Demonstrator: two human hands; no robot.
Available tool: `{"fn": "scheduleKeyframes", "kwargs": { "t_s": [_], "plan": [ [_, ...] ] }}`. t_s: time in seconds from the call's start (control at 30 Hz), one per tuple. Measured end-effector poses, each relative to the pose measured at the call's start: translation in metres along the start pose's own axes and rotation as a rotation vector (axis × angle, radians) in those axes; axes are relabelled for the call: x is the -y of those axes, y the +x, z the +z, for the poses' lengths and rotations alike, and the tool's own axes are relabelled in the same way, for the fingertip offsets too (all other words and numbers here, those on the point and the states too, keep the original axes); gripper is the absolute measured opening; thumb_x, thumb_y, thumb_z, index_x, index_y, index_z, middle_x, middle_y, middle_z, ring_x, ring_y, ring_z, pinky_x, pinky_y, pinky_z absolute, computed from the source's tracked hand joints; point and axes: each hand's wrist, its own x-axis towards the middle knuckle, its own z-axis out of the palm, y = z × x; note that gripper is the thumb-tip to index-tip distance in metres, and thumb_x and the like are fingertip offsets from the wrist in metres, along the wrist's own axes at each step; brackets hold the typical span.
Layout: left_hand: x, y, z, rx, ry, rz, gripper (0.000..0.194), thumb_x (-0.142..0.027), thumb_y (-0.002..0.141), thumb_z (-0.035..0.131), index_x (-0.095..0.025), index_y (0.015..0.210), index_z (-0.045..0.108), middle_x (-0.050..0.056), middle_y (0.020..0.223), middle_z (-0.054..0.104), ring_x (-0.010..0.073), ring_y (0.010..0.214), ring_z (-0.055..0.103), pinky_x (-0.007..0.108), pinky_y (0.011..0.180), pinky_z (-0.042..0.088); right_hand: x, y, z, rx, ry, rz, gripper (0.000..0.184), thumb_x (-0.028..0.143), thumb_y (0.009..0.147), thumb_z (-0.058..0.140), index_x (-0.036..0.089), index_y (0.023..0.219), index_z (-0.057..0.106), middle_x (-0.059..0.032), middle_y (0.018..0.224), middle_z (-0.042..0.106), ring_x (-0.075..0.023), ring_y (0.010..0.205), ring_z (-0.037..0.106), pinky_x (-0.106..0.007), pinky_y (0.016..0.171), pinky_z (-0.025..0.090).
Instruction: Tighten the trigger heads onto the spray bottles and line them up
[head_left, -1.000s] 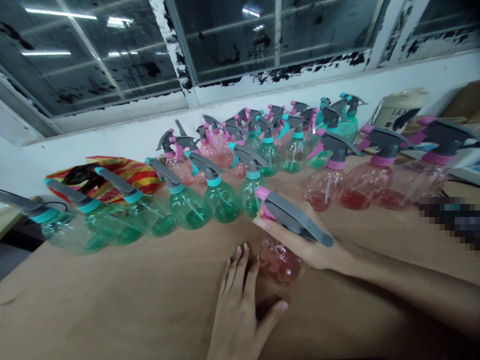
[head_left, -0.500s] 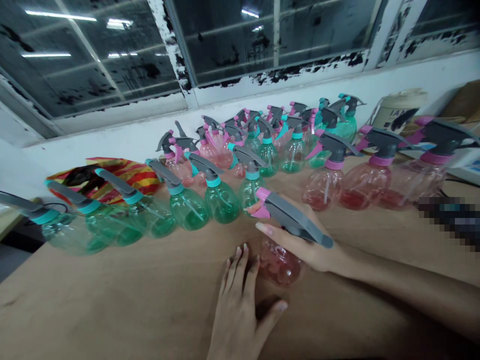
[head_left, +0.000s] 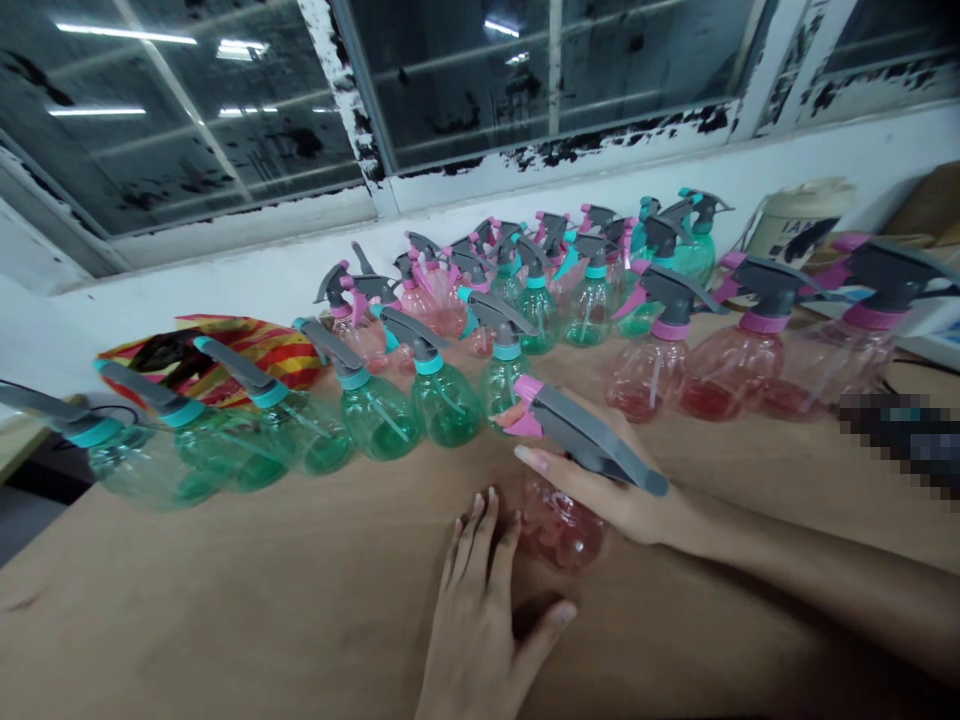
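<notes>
Here's the right hand (head_left: 611, 490), curled around the neck of a pink spray bottle (head_left: 564, 540), a finger up at the pink trigger (head_left: 523, 424) under the grey handle (head_left: 589, 430)! That bottle stands on the wooden table (head_left: 262, 600), right in front of the person. The left hand (head_left: 476, 620) lies palm down, thumb spread wide, fingertips just beside the bottle; whether they touch it, I can't tell. Beyond, a row of green spray bottles (head_left: 446, 410) runs off to the left, pink-collared bottles (head_left: 646, 382) line up on the right, and a striped bag (head_left: 289, 355) sits behind the green row.
</notes>
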Motion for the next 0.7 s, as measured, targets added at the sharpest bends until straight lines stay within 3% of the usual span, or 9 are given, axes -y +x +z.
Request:
{"fn": "scheduleKeyframes", "kwargs": {
  "t_s": [0.17,0.27,0.47,0.57,0.7],
  "plan": [
    [0.0004,0.0000,-0.0001,-0.010,-0.015,0.000,0.068,-0.047,0.087,0.061,-0.017,0.142,0.038,0.017,0.150,0.041,0.0354,0.135,0.043,0.057,0.102,0.046,0.0002,0.0016,-0.0003,0.003,-0.026,-0.009,0.016,0.029,0.085,0.062,0.024,0.100,0.063,-0.0010,0.084,0.068,-0.0194,0.079,0.066,-0.034,0.074,0.052],
    [0.0008,-0.0003,0.0002,-0.009,-0.011,-0.003,0.067,-0.047,0.087,0.061,-0.017,0.142,0.037,0.017,0.150,0.041,0.0348,0.135,0.042,0.056,0.101,0.046,0.0027,0.0037,-0.0010,0.014,-0.055,-0.024,0.008,0.030,0.086,0.060,0.022,0.088,0.061,0.0001,0.078,0.064,-0.0167,0.071,0.062,-0.031,0.066,0.049],
    [0.0017,-0.0010,0.0012,-0.024,0.021,0.021,0.068,-0.047,0.086,0.063,-0.015,0.141,0.038,0.018,0.149,0.042,0.0352,0.134,0.043,0.055,0.100,0.048,0.0061,0.0035,-0.0023,0.029,-0.070,-0.020,0.017,0.031,0.088,0.059,0.021,0.074,0.053,0.0042,0.067,0.056,-0.0116,0.059,0.053,-0.027,0.058,0.042],
    [0.0022,-0.0010,0.0015,-0.014,0.008,0.015,0.067,-0.048,0.087,0.061,-0.016,0.141,0.038,0.018,0.150,0.041,0.0351,0.135,0.043,0.056,0.101,0.047,0.0045,0.0016,-0.0017,0.017,-0.051,-0.015,0.016,0.034,0.086,0.061,0.021,0.077,0.057,0.0024,0.071,0.060,-0.0136,0.064,0.058,-0.029,0.061,0.046],
    [0.0022,-0.0007,0.0016,-0.018,0.005,0.012,0.066,-0.048,0.087,0.061,-0.015,0.140,0.039,0.019,0.148,0.043,0.0357,0.134,0.044,0.057,0.099,0.048,0.0013,-0.0009,-0.0004,0.005,0.002,0.003,0.021,0.038,0.082,0.066,0.022,0.096,0.063,-0.0021,0.090,0.070,-0.0184,0.081,0.067,-0.031,0.071,0.052]
  ]
}}
